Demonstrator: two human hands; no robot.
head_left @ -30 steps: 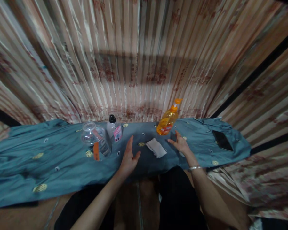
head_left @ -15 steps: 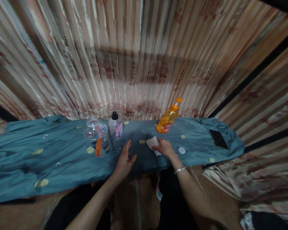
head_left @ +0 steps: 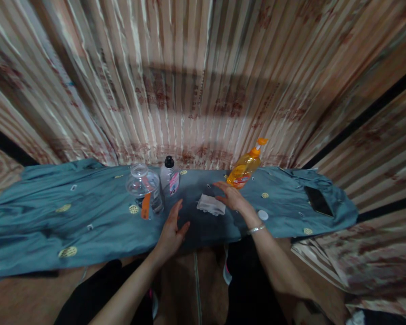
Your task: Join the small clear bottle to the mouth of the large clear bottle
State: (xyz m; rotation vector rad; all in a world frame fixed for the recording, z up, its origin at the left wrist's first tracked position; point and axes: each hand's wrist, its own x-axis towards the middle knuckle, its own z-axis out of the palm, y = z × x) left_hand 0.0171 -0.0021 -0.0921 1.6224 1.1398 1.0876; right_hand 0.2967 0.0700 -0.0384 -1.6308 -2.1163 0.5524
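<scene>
The white cloth (head_left: 210, 206) already lies on the counter (head_left: 111, 221), nearer than the orange bottle (head_left: 242, 171), its edges not yet even. My left hand (head_left: 172, 232) is spread, empty; my right hand (head_left: 232, 197) is spread at the cloth's right end, contact unclear.

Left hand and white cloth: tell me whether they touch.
Apart: the head view shows a strip of table cover between the left hand and the white cloth.

No words could be read: orange label (head_left: 145, 206) on clear jar (head_left: 138, 185), pink label (head_left: 174, 182) on bottle (head_left: 166, 182), label (head_left: 239, 180) on pump bottle (head_left: 247, 164), print on curtain (head_left: 189, 49) blurred.
</scene>
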